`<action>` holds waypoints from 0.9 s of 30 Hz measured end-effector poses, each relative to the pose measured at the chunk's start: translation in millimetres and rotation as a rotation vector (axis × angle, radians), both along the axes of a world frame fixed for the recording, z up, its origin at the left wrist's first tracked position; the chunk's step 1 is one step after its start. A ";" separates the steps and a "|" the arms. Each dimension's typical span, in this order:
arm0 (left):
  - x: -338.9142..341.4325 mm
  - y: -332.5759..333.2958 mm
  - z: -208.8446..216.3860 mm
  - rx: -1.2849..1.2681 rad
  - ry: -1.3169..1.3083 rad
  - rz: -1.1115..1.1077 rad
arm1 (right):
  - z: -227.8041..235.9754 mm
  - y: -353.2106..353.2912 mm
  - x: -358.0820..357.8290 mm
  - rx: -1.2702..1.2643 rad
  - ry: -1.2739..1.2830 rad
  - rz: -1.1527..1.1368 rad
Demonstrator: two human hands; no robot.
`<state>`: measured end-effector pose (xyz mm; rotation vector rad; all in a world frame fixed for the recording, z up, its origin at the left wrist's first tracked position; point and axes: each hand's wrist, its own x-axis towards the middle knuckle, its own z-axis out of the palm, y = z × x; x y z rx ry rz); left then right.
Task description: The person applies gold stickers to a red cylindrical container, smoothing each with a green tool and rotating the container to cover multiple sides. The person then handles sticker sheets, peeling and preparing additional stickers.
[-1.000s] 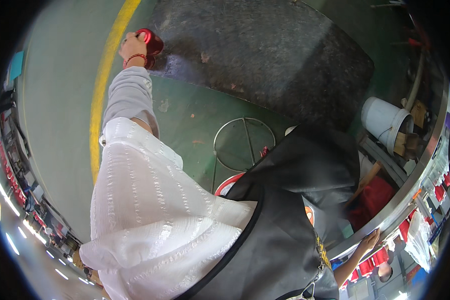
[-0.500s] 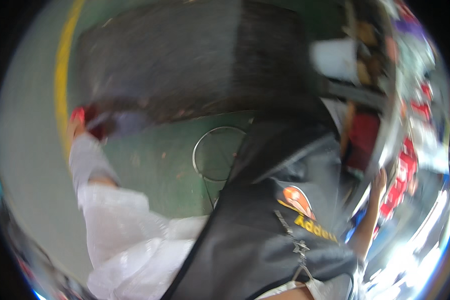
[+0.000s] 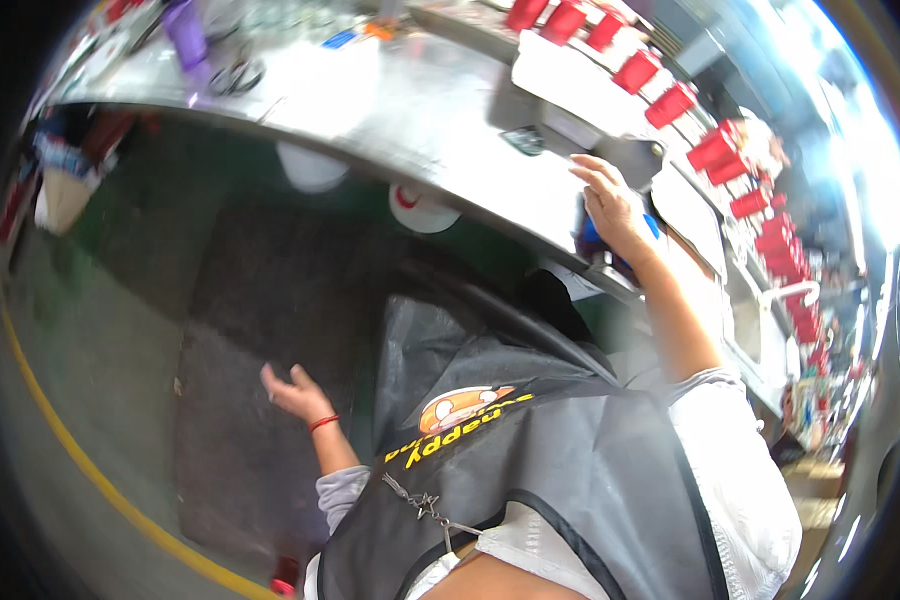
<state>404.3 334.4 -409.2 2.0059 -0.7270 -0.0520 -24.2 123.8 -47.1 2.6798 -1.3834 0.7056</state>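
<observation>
My left hand [image 3: 298, 393] hangs in the air over a dark floor mat [image 3: 260, 300], fingers apart and nothing in them. A thin red band circles that wrist. At the front edge of the metal counter [image 3: 410, 120], my right hand [image 3: 615, 210] reaches out with stretched fingers, holding nothing visible. Just under it, a blue thing [image 3: 592, 232] shows in part; its kind is hidden. Beyond the fingers lies a dark, rounded object [image 3: 635, 158]. A small dark item [image 3: 523, 140] rests on the counter to the left of the hand.
Several red containers [image 3: 638, 70] line the counter's far side. A purple object [image 3: 185, 35] stands at the far left. Two white buckets [image 3: 425, 210] [image 3: 312, 168] are under the counter. A curved tap [image 3: 795, 292] rises by a sink at the right. A yellow line [image 3: 100, 470] crosses the floor.
The view has swung toward the counter, which now spans the top. My right hand shows above the counter's edge instead of at the far right. The wire ring on the floor is out of sight.
</observation>
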 end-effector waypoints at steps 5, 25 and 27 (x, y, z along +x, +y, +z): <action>-113.3 -155.0 179.5 -0.475 -0.019 -0.751 | 5.3 43.0 -42.0 -0.012 -0.024 -0.186; -339.1 -263.7 321.7 -0.278 0.153 -1.454 | -58.7 64.9 -132.1 -0.115 -0.385 -0.239; -364.8 -252.9 358.8 -0.377 0.163 -1.485 | -64.8 65.3 -138.6 -0.054 -0.398 -0.308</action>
